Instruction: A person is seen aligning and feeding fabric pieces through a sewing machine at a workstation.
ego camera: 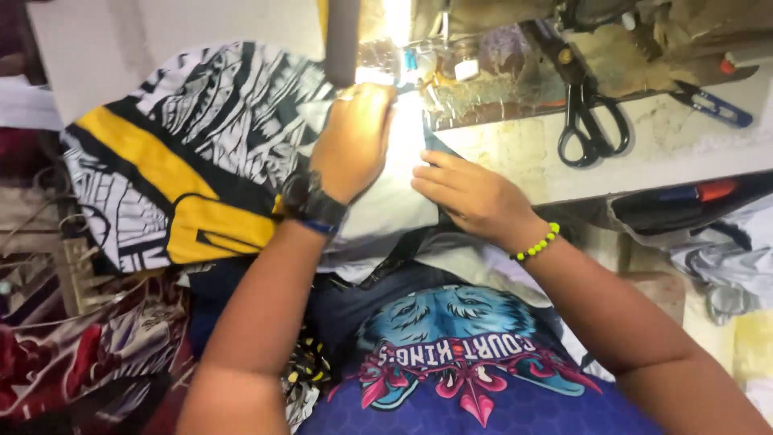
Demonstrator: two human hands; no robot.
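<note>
Left hand (354, 141) lies flat, fingers together, pressing the pale grey fabric panel (394, 201) toward the brightly lit sewing machine needle area (403, 68). Right hand (471, 197) is spread flat on the panel's right edge, just beside the left hand. Panel's long axis runs away from the body; left hand is nearer the needle. Black-handled scissors (592, 121) lie well to the right.

sewing table (684, 153) | on it: black scissors (592, 121), blue snips (713, 105), patterned fabric (201, 153)

Left hand (354, 141) pressed flat, right hand (471, 193) palm-down (fingers extended)
</note>
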